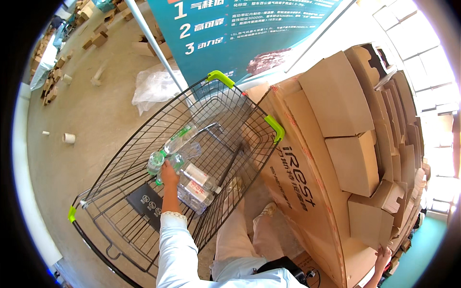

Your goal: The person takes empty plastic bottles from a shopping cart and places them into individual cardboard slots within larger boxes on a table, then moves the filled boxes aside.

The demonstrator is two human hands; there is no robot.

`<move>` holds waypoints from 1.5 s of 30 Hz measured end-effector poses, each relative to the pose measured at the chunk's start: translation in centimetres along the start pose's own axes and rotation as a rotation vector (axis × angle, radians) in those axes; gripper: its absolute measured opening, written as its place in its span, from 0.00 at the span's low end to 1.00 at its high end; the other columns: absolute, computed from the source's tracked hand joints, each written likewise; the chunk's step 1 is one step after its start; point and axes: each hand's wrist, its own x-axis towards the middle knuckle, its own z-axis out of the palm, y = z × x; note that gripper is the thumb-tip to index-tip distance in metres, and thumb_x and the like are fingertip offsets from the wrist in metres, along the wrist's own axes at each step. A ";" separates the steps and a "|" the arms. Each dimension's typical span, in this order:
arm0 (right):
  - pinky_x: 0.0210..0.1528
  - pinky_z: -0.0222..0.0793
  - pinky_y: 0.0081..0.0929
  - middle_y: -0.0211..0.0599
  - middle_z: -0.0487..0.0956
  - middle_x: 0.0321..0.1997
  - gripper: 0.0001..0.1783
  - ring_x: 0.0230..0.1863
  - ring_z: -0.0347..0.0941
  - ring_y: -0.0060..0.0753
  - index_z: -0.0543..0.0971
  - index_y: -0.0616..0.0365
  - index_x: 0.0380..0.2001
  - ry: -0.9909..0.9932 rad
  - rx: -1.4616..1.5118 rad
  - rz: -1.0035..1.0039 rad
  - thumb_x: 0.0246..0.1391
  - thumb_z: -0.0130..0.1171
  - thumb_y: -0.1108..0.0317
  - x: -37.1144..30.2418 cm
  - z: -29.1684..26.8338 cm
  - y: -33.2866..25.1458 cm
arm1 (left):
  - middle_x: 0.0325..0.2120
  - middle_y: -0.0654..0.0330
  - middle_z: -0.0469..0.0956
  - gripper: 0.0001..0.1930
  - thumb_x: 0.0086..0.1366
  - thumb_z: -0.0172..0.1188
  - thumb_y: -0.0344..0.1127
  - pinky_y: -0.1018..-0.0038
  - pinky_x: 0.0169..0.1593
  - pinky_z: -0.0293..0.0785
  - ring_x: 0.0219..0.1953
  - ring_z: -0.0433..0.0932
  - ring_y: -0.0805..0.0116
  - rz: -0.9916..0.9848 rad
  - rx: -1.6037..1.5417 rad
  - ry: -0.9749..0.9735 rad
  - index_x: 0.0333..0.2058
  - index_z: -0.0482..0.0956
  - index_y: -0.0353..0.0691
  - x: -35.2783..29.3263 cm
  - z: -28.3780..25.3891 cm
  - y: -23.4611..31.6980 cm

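Note:
My left hand (169, 174) reaches down into a black wire shopping cart (126, 162), its fingers closed on a clear plastic bottle (156, 163). Touching or close beside it is another clear bottle (180, 139) with a green label. Several more clear bottles lie together in the cart, among them a bottle with a red and white label (196, 190). At the lower right, my right hand (382, 258) grips the lower edge of an open cardboard box (372, 221) in a stack. Part of that hand's grip is hidden.
A large printed carton (300, 177) stands right of the cart, with stacked cardboard boxes (336, 96) on it. Beyond the cart are a teal banner (201, 57) on a metal frame and a plastic sheet (158, 86). Cardboard pieces (98, 38) and a white tube (68, 138) lie on the floor.

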 end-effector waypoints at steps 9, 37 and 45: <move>0.30 0.75 0.24 0.37 0.78 0.29 0.13 0.30 0.74 0.25 0.79 0.66 0.42 -0.082 0.012 0.038 0.62 0.55 0.66 -0.8 -0.3 0.4 | 0.44 0.43 0.78 0.39 0.37 0.78 0.33 0.57 0.50 0.74 0.47 0.77 0.45 -0.075 0.019 -0.140 0.50 0.67 0.37 2.0 -0.8 -0.2; 0.65 0.61 0.42 0.51 0.70 0.61 0.23 0.66 0.62 0.51 0.78 0.52 0.50 0.160 0.072 -0.424 0.47 0.56 0.76 -3.0 1.0 0.6 | 0.63 0.39 0.60 0.44 0.58 0.62 0.53 0.51 0.69 0.53 0.64 0.63 0.47 1.193 -1.779 -0.464 0.65 0.56 0.32 -31.6 -31.9 50.6; 0.55 0.68 0.41 0.40 0.72 0.40 0.16 0.50 0.70 0.44 0.78 0.56 0.38 0.387 0.315 -0.451 0.41 0.58 0.73 -2.9 2.4 1.8 | 0.31 0.50 0.82 0.34 0.40 0.76 0.42 0.68 0.41 0.78 0.33 0.83 0.58 1.929 -0.098 -0.285 0.45 0.73 0.33 -51.0 -28.1 66.5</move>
